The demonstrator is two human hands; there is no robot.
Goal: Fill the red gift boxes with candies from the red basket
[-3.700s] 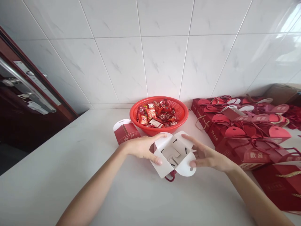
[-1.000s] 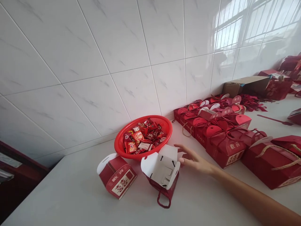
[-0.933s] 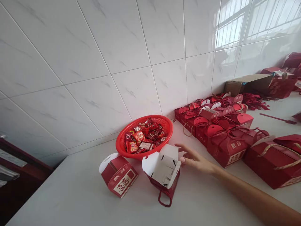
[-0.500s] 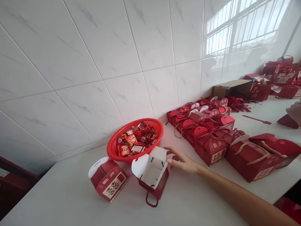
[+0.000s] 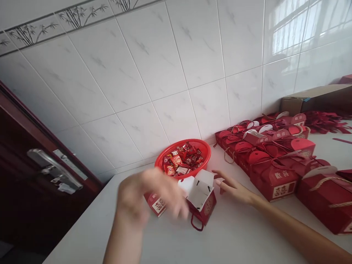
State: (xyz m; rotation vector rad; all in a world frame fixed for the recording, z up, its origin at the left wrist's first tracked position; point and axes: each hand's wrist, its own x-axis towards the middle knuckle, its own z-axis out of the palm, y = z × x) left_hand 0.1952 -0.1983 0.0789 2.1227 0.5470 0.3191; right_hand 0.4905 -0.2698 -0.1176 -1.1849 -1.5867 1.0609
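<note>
An open red gift box [image 5: 209, 208] with a white inside and a dark red rope handle stands on the white table. My right hand [image 5: 233, 190] is just right of it, fingers apart beside its raised white flap, holding nothing. Smeared by motion, my left hand [image 5: 154, 194] is at the box's left, in front of a second red gift box [image 5: 158, 206] that it partly hides. Whether those fingers hold anything I cannot make out. Behind the boxes sits a red plastic basket [image 5: 207, 156] with wrapped candies [image 5: 189, 156] in it.
Rows of tied red gift boxes [image 5: 275, 176] fill the right side of the table. Dark red ribbons [image 5: 324, 121] and a cardboard box [image 5: 316, 97] lie farther back. A tiled wall [image 5: 176, 117] runs behind, and a brown door [image 5: 24, 176] is at the left.
My left hand has come into view from below, over the left box. The view has turned left, showing the door. My right hand stays beside the open box.
</note>
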